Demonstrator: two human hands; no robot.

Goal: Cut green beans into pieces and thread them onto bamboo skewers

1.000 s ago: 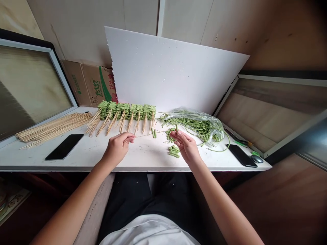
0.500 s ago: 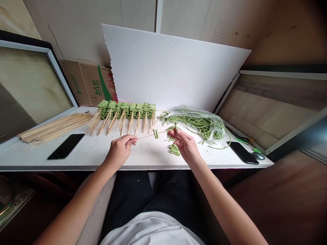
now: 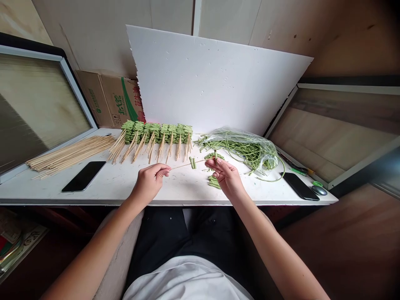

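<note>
Left hand (image 3: 149,182) closed, thumb and fingers pinching a bamboo skewer (image 3: 187,165) near its blunt end, shaft held almost level above the bench (image 3: 187,193). Two green bean pieces (image 3: 193,163) threaded near mid-shaft. Right hand (image 3: 225,175) curled, a short bean stub (image 3: 215,155) gripped upright at the fingertips, just beside the skewer's point; contact between the two not clear from this view.

Risks, as judged: point aimed toward the right hand's fingers, so a hard push could prick the skin. Off-centre pressure could split the stub. A downward tilt of the shaft could let the threaded pieces slide off, given no visible stop at the point. Loose cut pile (image 3: 214,182) directly below the right hand, open to scattering from a careless wrist or a dropped piece. Plastic bag (image 3: 240,150) of long beans close by, with strands trailing onto the bench and liable to snag. Loaded skewers (image 3: 158,133) in a tight row behind the work, exposed to a knock from the shaft's blunt end.
</note>
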